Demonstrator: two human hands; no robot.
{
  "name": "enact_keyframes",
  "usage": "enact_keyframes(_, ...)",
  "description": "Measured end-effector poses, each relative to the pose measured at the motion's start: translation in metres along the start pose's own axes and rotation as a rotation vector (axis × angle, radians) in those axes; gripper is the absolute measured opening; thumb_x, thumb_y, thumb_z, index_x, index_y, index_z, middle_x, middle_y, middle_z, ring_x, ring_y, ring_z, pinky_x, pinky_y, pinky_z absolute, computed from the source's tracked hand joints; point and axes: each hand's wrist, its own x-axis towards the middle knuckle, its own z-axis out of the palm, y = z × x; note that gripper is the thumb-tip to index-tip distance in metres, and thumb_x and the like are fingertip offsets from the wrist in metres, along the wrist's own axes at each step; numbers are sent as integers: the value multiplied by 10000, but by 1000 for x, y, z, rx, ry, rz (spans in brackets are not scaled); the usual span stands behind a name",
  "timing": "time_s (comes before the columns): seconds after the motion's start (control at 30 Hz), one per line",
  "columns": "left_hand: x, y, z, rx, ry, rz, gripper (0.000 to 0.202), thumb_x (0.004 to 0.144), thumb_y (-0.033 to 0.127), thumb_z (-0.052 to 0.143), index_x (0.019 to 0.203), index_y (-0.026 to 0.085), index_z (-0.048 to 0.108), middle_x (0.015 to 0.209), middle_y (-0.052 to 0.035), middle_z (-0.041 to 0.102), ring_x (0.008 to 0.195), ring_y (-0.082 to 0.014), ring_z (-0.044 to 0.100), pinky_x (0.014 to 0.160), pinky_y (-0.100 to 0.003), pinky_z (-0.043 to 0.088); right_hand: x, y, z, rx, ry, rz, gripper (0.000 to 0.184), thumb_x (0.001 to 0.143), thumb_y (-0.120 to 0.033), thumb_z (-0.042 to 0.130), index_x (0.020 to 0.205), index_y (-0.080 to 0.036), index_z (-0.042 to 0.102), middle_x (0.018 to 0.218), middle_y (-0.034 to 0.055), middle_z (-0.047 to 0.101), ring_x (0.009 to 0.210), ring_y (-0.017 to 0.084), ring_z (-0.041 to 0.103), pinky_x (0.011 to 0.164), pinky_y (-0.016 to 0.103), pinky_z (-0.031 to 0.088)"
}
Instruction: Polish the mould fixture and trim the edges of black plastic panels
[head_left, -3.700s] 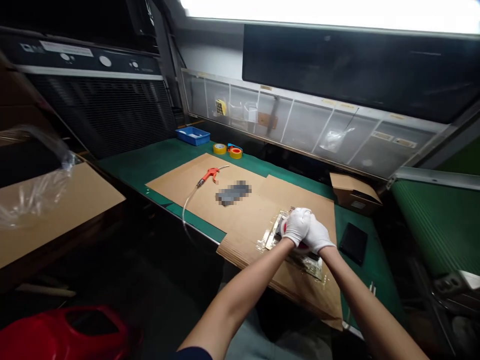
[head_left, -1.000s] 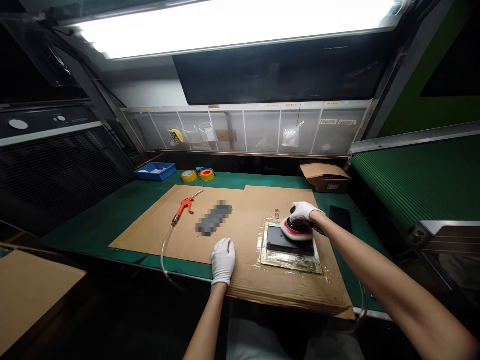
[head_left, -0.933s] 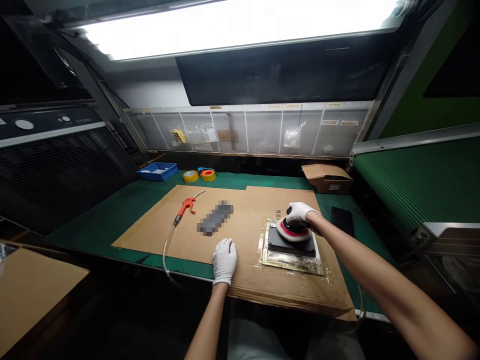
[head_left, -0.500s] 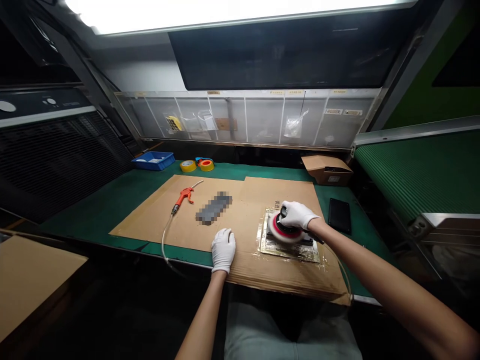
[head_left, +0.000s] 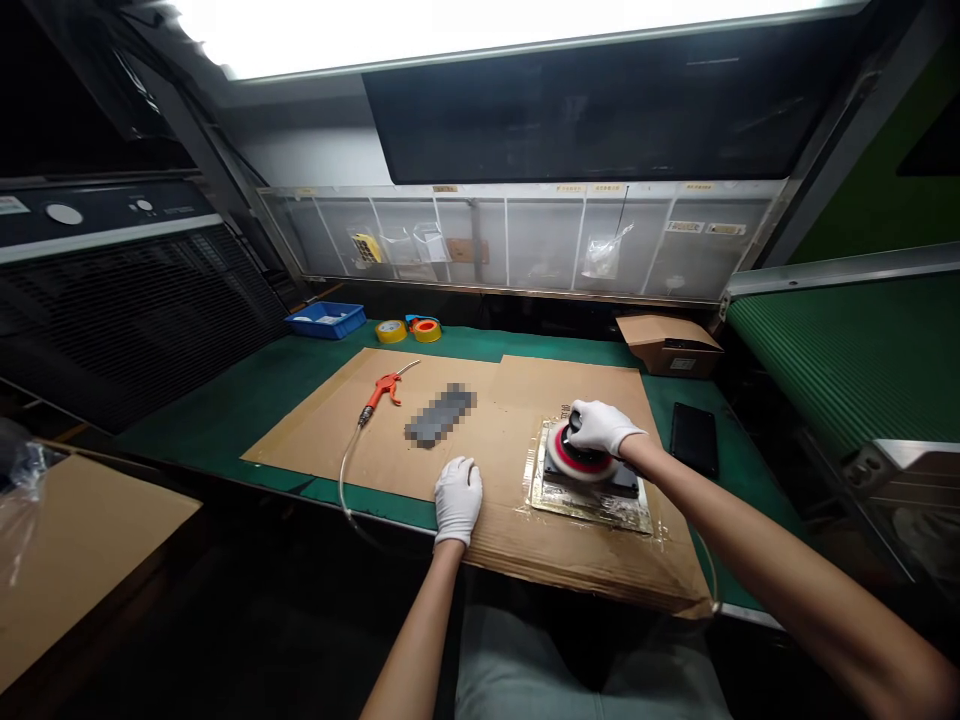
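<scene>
My white-gloved right hand (head_left: 604, 428) has its fingers closed over a round red-and-white orbital polisher (head_left: 577, 452), resting on a flat black panel (head_left: 628, 487) on crinkled foil (head_left: 592, 517), lower right of frame. My gloved left hand (head_left: 457, 502) lies open on brown corrugated cardboard (head_left: 570, 570), gripping nothing. The polisher hides much of the panel, so I can't tell how much is done or left.

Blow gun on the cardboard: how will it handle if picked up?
The orange blow gun looks light for its size. Its clear hose curves loosely over the bench edge, so it likely flexes and tugs the gun sideways. Flat on the cardboard sheet, the gun seems unlikely to roll.
</scene>
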Motion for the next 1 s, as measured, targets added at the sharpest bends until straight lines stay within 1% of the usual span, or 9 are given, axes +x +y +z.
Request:
enact_keyframes(0.07, 0, 0, 0, 1, 1, -5, 352, 974, 241, 511, 1172, 91, 760, 1296, -166, 703, 1255, -320, 628, 1166, -456, 474, 2, -1, -2, 6, -8, -6, 359, 764, -382, 660, 1099, -254, 648, 1058, 111, 722, 894, 312, 710, 667, 335, 479)
enact_keyframes(0.17, 1, 1, -1, 2, -3, 0, 353, 971, 234, 512, 1184, 93, 756, 1309, -163, 698, 1266, -315, 621, 1175, -450, 466, 4, -3, -4, -12, 25, 68, 411, 804, -381, 622, 1178, -212, 636, 1156, 188, 694, 958, 361, 705, 700, 376, 498)
enact_keyframes(0.2, 1, 1, -1, 1, -7, 2, 350, 970, 231, 513, 1183, 96, 756, 1310, -159, 698, 1267, -311, 621, 1177, -444, 464, 5, -4, -4, -10, 17, 68, 414, 798, -378, 634, 1176, -209, 639, 1153, 189, 696, 958, 358, 706, 703, 374, 502)
enact_keyframes(0.33, 1, 2, -2, 9, -16, -3, 343, 965, 228, 520, 1171, 95, 760, 1309, -167, 696, 1261, -318, 623, 1167, -451, 470, 9, -10, -2, 29, -38, 10, 382, 791, -413, 672, 1139, -256, 650, 1073, 106, 727, 906, 294, 716, 694, 328, 514)
enact_keyframes(0.47, 0, 2, -2, 20, -21, 4, 337, 966, 224, 521, 1169, 100, 760, 1318, -162, 692, 1273, -312, 615, 1174, -438, 460, 17, -21, 0, 10, 7, 61, 429, 819, -402, 630, 1200, -205, 618, 1191, 192, 686, 1001, 366, 707, 735, 393, 529)
enact_keyframes(0.6, -2, 2, -3, 30, -15, 4, 327, 972, 231, 514, 1157, 129, 764, 1302, -145, 703, 1263, -301, 623, 1168, -427, 467, 17, -36, 1, 28, -17, -14, 354, 813, -403, 652, 1129, -246, 623, 1098, 124, 709, 942, 319, 720, 713, 352, 529)
enact_keyframes(0.73, -2, 1, -4, 25, -10, 11, 323, 966, 231, 512, 1140, 134, 766, 1302, -150, 702, 1264, -301, 627, 1164, -430, 474, -3, -46, 7, 2, 42, -9, 348, 851, -384, 606, 1149, -206, 612, 1168, 198, 652, 954, 356, 715, 740, 397, 529)
enact_keyframes(0.87, -2, 0, -3, 0, -7, 4, 325, 962, 239, 509, 1140, 144, 764, 1315, -148, 698, 1270, -303, 624, 1169, -441, 471, -38, -37, 15, 2, 46, -81, 275, 876, -408, 586, 1094, -245, 619, 1075, 134, 651, 876, 307, 714, 720, 361, 506)
enact_keyframes(1.0, 0, 3, -2, -46, -4, -25, 342, 950, 239, 511, 1155, 126, 761, 1334, -163, 687, 1291, -316, 613, 1186, -459, 456, -65, -17, 19, -32, 115, 52, 309, 936, -439, 492, 1123, -225, 611, 1077, 159, 626, 813, 314, 700, 684, 380, 484)
